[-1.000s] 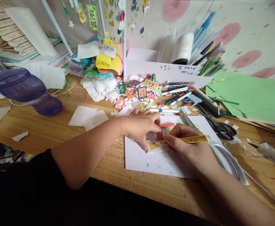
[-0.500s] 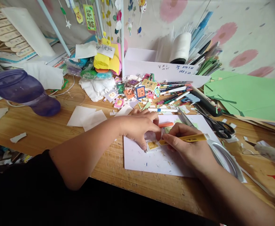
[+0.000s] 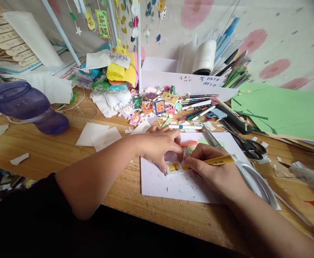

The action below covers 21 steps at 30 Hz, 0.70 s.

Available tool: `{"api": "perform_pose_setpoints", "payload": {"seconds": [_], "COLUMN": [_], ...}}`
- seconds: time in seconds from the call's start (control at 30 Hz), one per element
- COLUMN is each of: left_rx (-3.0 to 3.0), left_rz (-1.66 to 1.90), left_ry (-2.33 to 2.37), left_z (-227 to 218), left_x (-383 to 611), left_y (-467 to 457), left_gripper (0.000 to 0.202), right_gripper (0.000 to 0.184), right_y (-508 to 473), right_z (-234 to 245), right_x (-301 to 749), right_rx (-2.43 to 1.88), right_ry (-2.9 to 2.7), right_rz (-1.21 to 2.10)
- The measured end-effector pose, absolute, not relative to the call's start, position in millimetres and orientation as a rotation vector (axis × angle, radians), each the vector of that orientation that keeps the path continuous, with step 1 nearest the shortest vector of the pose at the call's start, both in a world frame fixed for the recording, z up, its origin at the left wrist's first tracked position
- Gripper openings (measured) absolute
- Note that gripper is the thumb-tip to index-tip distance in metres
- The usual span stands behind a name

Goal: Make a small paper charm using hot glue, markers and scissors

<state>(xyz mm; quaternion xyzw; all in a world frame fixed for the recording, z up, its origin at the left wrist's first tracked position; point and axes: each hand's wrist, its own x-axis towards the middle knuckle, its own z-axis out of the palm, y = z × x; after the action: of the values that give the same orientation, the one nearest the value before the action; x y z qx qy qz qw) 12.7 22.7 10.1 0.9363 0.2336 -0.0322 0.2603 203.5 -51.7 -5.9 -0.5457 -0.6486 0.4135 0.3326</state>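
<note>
On a white sheet (image 3: 157, 184), my left hand (image 3: 159, 147) holds down a small white card (image 3: 176, 173) with its thumb and curled fingers. A patch of yellow colour (image 3: 173, 167) fills the middle of that card. My right hand (image 3: 210, 165) grips a yellow marker (image 3: 217, 160), its tip at the card's right edge. Whether the tip touches the card I cannot tell. Just beyond my hands lies an orange marker (image 3: 188, 143), partly hidden, beside pale green paper scraps.
Behind the sheet are a heap of coloured cards (image 3: 159, 106), several pens (image 3: 198, 107) and a blue-banded white marker (image 3: 185, 127). Black-handled scissors (image 3: 253, 147) and a tape roll (image 3: 259, 184) are at right. A purple vase-like container (image 3: 19, 102) stands left, near loose white paper (image 3: 92, 133).
The marker tip has shifted slightly toward me, beside the card. More of the yellow patch shows now. My left hand stays in place, and the view has tilted a little.
</note>
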Motion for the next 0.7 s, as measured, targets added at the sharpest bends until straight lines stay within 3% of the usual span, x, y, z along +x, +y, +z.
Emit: {"api": "perform_pose_setpoints", "payload": {"seconds": [0.7], "left_rx": [2.515], "left_rz": [-0.090], "left_ry": [0.609], "left_z": [10], "left_x": [12], "left_y": [23], "left_gripper": [0.044], "right_gripper": [0.025], "right_y": [-49], "right_z": [-16], "right_x": [211], "right_rx": [-1.341], "right_ry": [-1.504], "right_rz": [1.186]}}
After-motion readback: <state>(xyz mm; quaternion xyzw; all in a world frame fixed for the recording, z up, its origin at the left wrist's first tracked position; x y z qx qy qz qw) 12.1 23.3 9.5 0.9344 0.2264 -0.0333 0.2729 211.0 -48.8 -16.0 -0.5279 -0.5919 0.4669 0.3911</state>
